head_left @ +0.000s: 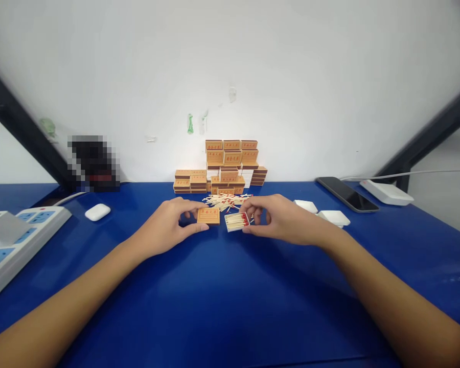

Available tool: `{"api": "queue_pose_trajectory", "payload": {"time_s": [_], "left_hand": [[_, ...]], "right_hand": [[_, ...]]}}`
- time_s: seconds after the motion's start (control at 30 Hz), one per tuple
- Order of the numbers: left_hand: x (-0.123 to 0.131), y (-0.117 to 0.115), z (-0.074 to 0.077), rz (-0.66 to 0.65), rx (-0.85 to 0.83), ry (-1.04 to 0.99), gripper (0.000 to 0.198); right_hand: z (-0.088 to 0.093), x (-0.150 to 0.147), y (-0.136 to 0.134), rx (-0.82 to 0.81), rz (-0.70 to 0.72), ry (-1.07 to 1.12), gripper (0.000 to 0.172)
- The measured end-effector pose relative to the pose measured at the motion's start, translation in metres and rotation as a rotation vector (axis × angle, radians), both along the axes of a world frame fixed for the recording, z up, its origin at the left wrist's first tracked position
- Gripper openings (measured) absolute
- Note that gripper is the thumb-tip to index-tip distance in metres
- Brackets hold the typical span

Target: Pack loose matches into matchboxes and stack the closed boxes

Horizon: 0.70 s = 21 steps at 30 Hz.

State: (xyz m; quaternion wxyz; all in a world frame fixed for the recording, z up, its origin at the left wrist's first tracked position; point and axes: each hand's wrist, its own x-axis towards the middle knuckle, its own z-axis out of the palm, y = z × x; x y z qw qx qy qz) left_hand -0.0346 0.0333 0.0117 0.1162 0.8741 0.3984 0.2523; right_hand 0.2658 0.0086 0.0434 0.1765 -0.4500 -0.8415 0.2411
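Between the thumb and fingers of my left hand (176, 222) is an orange matchbox sleeve (209, 215) with red lettering. My right hand (278, 217) grips a white matchbox tray (235, 228) by its right end. Red-tipped matches (236, 221) lie side by side in that tray, their heads toward my right fingers. A small gap separates sleeve and tray. Just behind them, a loose pile of matches (224, 201) is spread on the blue table (214, 301). Stacked matchboxes (232, 157) rise against the wall, with a lower stack (190, 181) on their left.
On the left are a white power strip (26, 240) and a white earphone case (97, 212). To the right lie small white blocks (333, 218), a dark phone (347, 194) and a flat white device (386, 192) with a cable. A white wall (291, 102) bounds the back.
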Motion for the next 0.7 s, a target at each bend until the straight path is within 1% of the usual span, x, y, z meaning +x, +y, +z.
{"api": "queue_pose_trajectory", "payload": {"time_s": [0.1, 0.23, 0.43, 0.5, 0.7], "left_hand": [[0.0008, -0.0008, -0.0006, -0.027, 0.002, -0.006, 0.043], [0.0015, -0.0011, -0.0014, -0.070, -0.018, -0.028, 0.042], [-0.0005, 0.0018, -0.0007, -0.024, -0.137, -0.088, 0.046], [-0.0009, 0.0026, 0.0002, -0.014, -0.179, -0.116, 0.048], [-0.0005, 0.0056, 0.0023, -0.032, -0.314, -0.179, 0.051]], "right_hand": [[-0.0016, 0.0012, 0.0024, 0.006, -0.006, 0.043, 0.021], [-0.0041, -0.0036, 0.0011, -0.004, 0.010, 0.080, 0.021], [-0.0031, -0.0028, 0.0035, -0.064, -0.037, 0.214, 0.033], [-0.0034, -0.0017, 0.0048, -0.100, -0.044, 0.250, 0.036], [-0.0047, -0.0007, 0.0072, -0.288, -0.042, 0.349, 0.042]]}}
